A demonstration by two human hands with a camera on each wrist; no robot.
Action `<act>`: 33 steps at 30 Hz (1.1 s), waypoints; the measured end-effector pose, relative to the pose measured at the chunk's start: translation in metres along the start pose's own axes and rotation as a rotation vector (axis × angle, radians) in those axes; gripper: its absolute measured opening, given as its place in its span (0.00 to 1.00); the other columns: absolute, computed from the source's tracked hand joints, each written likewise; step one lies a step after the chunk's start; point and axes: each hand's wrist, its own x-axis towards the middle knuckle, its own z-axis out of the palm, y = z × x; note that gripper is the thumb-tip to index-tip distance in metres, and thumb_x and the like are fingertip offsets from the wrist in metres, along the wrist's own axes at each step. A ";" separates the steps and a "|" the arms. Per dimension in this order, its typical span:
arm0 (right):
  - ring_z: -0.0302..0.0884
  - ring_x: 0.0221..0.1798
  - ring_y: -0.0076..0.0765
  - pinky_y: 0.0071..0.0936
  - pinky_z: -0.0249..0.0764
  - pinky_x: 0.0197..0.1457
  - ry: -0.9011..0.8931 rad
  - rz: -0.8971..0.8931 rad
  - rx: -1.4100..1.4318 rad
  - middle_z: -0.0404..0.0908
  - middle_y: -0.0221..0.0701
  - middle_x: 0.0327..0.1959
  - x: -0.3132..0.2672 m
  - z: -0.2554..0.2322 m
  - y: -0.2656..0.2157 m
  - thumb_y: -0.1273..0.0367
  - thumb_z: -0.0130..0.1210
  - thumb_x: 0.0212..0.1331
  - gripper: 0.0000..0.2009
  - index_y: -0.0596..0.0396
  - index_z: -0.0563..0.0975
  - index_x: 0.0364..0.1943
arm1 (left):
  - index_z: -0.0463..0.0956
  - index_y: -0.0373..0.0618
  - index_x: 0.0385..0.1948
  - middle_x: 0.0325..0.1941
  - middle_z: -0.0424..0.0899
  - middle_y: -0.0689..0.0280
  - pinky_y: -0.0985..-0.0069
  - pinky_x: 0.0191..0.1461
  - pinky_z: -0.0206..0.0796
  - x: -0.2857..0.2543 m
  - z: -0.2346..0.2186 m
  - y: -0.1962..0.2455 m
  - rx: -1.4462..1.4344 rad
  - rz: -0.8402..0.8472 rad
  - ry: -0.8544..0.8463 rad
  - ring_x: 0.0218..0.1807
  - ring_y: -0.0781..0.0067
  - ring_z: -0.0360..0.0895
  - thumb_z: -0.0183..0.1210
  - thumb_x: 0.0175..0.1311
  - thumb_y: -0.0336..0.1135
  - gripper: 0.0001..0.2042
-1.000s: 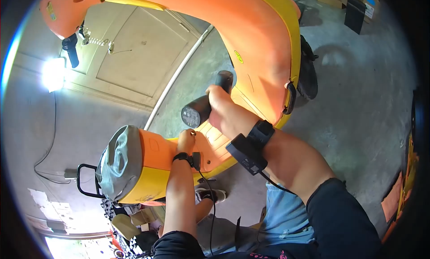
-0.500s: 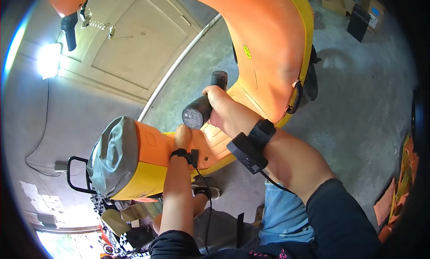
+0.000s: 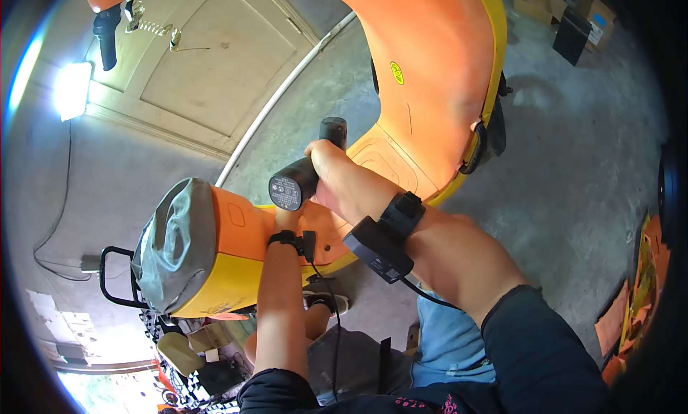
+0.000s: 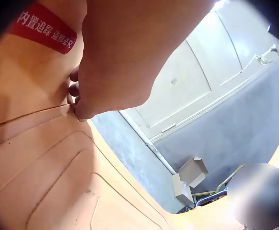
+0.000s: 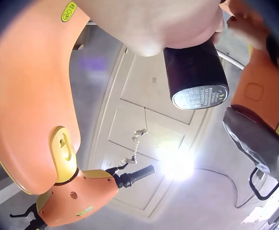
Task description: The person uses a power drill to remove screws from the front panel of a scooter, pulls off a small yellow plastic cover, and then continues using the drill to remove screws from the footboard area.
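Observation:
My right hand [image 3: 331, 174] grips a black cordless power tool [image 3: 294, 185] round its middle. The tool's round, labelled end faces back toward me, and its other end sticks out beyond my thumb. In the right wrist view the labelled base [image 5: 197, 76] hangs below my palm. Close under the tool, my left hand [image 4: 118, 62] has its fingertips at the seam where the orange scooter's footboard [image 4: 48, 167] meets the seat base. The tool hides most of that hand in the head view, and I cannot tell whether its fingers pinch anything.
The scooter's front shield [image 3: 437, 70] curves up ahead, with handlebars [image 5: 77, 201] above. A grey-covered seat [image 3: 172, 249] stands at left. Beyond are a white pipe [image 3: 279, 99], a door [image 3: 222, 63] and a bright lamp [image 3: 72, 92]. Cardboard boxes [image 3: 537, 2] lie at far right.
The right hand and the power tool have shifted slightly left, over the left hand, which is now more covered. The head view has tilted down and moved a little right.

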 end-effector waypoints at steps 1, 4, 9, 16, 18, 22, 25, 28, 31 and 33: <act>0.75 0.36 0.37 0.40 0.71 0.38 0.012 0.028 -0.037 0.72 0.36 0.34 0.001 -0.002 0.000 0.66 0.48 0.56 0.15 0.53 0.62 0.46 | 0.77 0.44 0.42 0.37 0.80 0.54 0.65 0.39 0.71 0.004 -0.001 -0.002 -0.015 -0.013 0.000 0.36 0.53 0.78 0.52 0.62 0.33 0.09; 0.75 0.36 0.38 0.39 0.72 0.37 0.021 0.048 -0.042 0.72 0.36 0.33 0.005 -0.003 0.000 0.66 0.48 0.56 0.15 0.54 0.62 0.46 | 0.77 0.45 0.42 0.37 0.81 0.55 0.66 0.40 0.72 0.010 0.005 0.002 -0.052 -0.059 0.007 0.37 0.54 0.78 0.53 0.62 0.34 0.09; 0.75 0.34 0.38 0.38 0.72 0.36 0.016 -0.021 -0.007 0.71 0.38 0.35 -0.007 -0.001 -0.004 0.66 0.49 0.56 0.16 0.55 0.62 0.45 | 0.78 0.47 0.42 0.39 0.82 0.56 0.66 0.41 0.72 -0.002 0.015 0.001 -0.132 -0.141 0.043 0.38 0.56 0.79 0.54 0.62 0.34 0.09; 0.75 0.31 0.38 0.37 0.72 0.33 -0.072 -0.019 0.017 0.72 0.37 0.32 -0.015 -0.003 -0.009 0.65 0.49 0.55 0.15 0.56 0.62 0.43 | 0.80 0.50 0.42 0.40 0.83 0.58 0.67 0.43 0.73 0.021 0.021 0.005 -0.216 -0.248 0.091 0.41 0.59 0.80 0.55 0.61 0.36 0.09; 0.75 0.31 0.38 0.37 0.72 0.32 -0.031 -0.030 0.000 0.72 0.38 0.32 -0.023 0.000 -0.013 0.65 0.49 0.55 0.16 0.56 0.61 0.44 | 0.80 0.50 0.42 0.41 0.83 0.59 0.67 0.44 0.73 0.016 0.022 0.001 -0.258 -0.267 0.094 0.41 0.59 0.80 0.56 0.61 0.36 0.10; 0.76 0.32 0.38 0.38 0.72 0.33 -0.039 -0.052 -0.033 0.72 0.38 0.33 -0.028 -0.005 -0.016 0.65 0.48 0.56 0.16 0.57 0.61 0.44 | 0.81 0.52 0.42 0.42 0.84 0.60 0.68 0.45 0.74 0.029 0.014 0.006 -0.336 -0.315 0.101 0.43 0.61 0.81 0.56 0.61 0.37 0.10; 0.76 0.32 0.38 0.38 0.73 0.33 -0.051 -0.076 -0.029 0.72 0.38 0.33 -0.013 -0.009 -0.016 0.65 0.48 0.56 0.16 0.57 0.61 0.44 | 0.75 0.42 0.31 0.24 0.75 0.65 0.72 0.26 0.66 0.014 -0.022 0.045 -0.686 -0.367 0.151 0.23 0.72 0.72 0.51 0.66 0.42 0.13; 0.76 0.33 0.38 0.39 0.74 0.34 -0.049 -0.062 -0.026 0.72 0.38 0.33 -0.015 -0.011 -0.020 0.65 0.48 0.56 0.16 0.57 0.61 0.44 | 0.82 0.52 0.33 0.32 0.86 0.62 0.64 0.37 0.75 0.032 0.009 0.003 -0.106 -0.364 0.028 0.35 0.58 0.84 0.57 0.60 0.45 0.10; 0.76 0.33 0.39 0.40 0.74 0.34 -0.054 -0.075 -0.028 0.72 0.38 0.33 -0.026 -0.013 -0.025 0.66 0.48 0.56 0.16 0.58 0.61 0.45 | 0.82 0.52 0.32 0.32 0.86 0.59 0.61 0.36 0.74 0.037 0.017 -0.006 -0.158 -0.340 -0.012 0.34 0.55 0.84 0.59 0.57 0.47 0.11; 0.76 0.33 0.38 0.40 0.74 0.34 -0.034 -0.088 -0.024 0.72 0.38 0.33 -0.021 -0.014 -0.026 0.66 0.48 0.56 0.16 0.58 0.61 0.45 | 0.82 0.52 0.32 0.31 0.85 0.58 0.61 0.36 0.74 0.043 0.022 -0.028 -0.100 -0.290 -0.070 0.34 0.54 0.83 0.60 0.56 0.46 0.11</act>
